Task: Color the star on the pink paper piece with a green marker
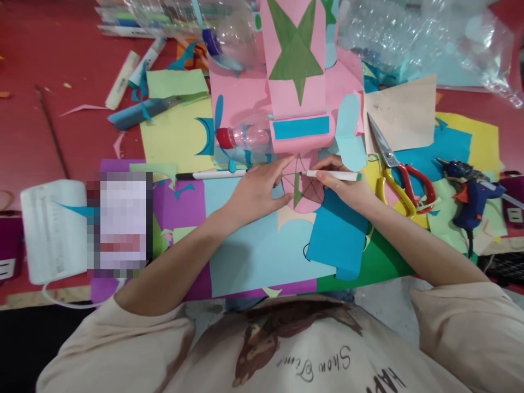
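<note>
My left hand [257, 188] lies flat with fingers stretched out, pressing on a pink paper piece [305, 194] that bears a thin star outline, partly coloured green. My right hand [347, 185] is closed round a white marker [333, 175] with a green end, its tip on the star. Above the pink piece stands a pink paper-covered craft [297, 71] with a large green star and a blue strip [301, 127]. A clear plastic bottle [245, 136] with a red cap lies against it.
Scissors [395, 169] with red and yellow handles lie right of my hand. A blue glue gun [469, 194] sits further right. Coloured paper sheets cover the red table [36, 125]. A white mask [51, 229] lies at left, markers [135, 73] and plastic wrap [429, 33] at the back.
</note>
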Tool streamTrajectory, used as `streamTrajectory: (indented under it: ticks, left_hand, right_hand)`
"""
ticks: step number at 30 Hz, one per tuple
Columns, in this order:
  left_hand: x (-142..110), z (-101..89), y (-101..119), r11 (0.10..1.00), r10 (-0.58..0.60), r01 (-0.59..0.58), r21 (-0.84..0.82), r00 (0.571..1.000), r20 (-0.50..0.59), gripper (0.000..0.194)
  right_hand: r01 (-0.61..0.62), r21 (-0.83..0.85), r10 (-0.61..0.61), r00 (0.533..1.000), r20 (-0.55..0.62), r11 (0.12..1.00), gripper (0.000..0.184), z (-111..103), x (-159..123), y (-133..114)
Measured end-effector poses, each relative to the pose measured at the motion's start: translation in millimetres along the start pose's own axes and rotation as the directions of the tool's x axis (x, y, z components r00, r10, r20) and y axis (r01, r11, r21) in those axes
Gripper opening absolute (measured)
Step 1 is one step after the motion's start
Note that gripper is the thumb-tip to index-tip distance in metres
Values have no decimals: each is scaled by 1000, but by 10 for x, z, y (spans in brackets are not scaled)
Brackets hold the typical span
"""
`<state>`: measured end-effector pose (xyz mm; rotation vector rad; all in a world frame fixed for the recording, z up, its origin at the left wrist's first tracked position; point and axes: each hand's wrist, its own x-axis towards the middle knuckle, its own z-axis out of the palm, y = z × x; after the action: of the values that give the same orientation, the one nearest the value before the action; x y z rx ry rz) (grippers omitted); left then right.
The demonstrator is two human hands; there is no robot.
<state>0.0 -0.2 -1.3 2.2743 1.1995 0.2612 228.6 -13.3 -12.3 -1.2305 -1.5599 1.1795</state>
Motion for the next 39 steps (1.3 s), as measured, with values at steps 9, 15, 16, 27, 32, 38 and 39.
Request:
streamTrajectory:
  ticks: [9, 15, 16, 27, 32, 38, 39]
  left_hand:
    - [-2, 6, -8, 1000, 18, -18, -15, 1000, -17, 67]
    - [-1, 14, -17, 1000, 19, -19, -9, 1000, -17, 68]
    - [-1, 15, -17, 1000, 20, -20, -10, 1000, -19, 68]
    - [0, 13, -17, 1000, 19, -19, -13, 1000, -24, 69]
    - [-1, 23, -30, 1000, 16, -17, -7, 1000, -22, 70]
    - [-6, 3, -14, 1000, 17, -18, -5, 1000, -11, 69]
    - [-8, 0, -11, 1000, 16, -16, -6, 1000, -9, 69]
  right_hand:
    - [0, -65, 1, 1000, 5, 998, 9, 6, -23, -16]
    - [-49, -39, 50, 998, 49, 998, 10, 4, -23, -34]
    - [-49, -34, 51, 997, 55, 998, 10, 5, -23, -38]
    - [-99, -42, 103, 989, 102, 994, 17, 4, -46, -68]
    - [-167, -50, 172, 979, 106, 985, 21, 17, -57, -99]
    - [-112, 24, 110, 992, 59, 993, 22, -14, -17, -94]
    - [-106, 46, 104, 994, 46, 993, 26, -18, -11, -98]
